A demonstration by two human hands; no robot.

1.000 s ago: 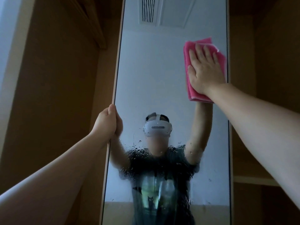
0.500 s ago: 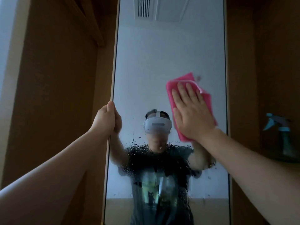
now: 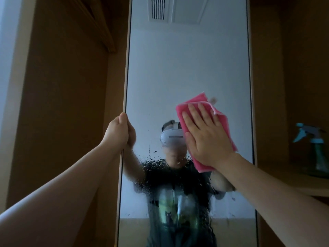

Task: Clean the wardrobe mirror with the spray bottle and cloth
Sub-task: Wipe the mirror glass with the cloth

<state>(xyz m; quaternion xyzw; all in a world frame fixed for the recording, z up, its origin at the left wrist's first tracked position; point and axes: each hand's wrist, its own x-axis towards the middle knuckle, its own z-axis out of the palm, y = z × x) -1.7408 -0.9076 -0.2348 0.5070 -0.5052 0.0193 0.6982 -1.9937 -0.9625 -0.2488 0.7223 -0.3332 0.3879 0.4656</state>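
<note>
A tall wardrobe mirror (image 3: pixel 187 72) fills the middle of the head view, with spray droplets over its lower half. My right hand (image 3: pixel 206 138) lies flat on a pink cloth (image 3: pixel 195 102), pressing it against the glass right of centre. My left hand (image 3: pixel 118 132) grips the mirror's left edge at mid height. A spray bottle (image 3: pixel 318 154) with a teal trigger stands on a shelf to the right, untouched.
Brown wardrobe panels flank the mirror on both sides. A wooden shelf (image 3: pixel 288 177) at the right carries the bottle. A wooden rail (image 3: pixel 99 27) runs at the upper left. The glass reflects a person in a headset.
My right hand has wiped the pink cloth down the mirror from the upper right to mid height. My left hand has kept its grip on the edge.
</note>
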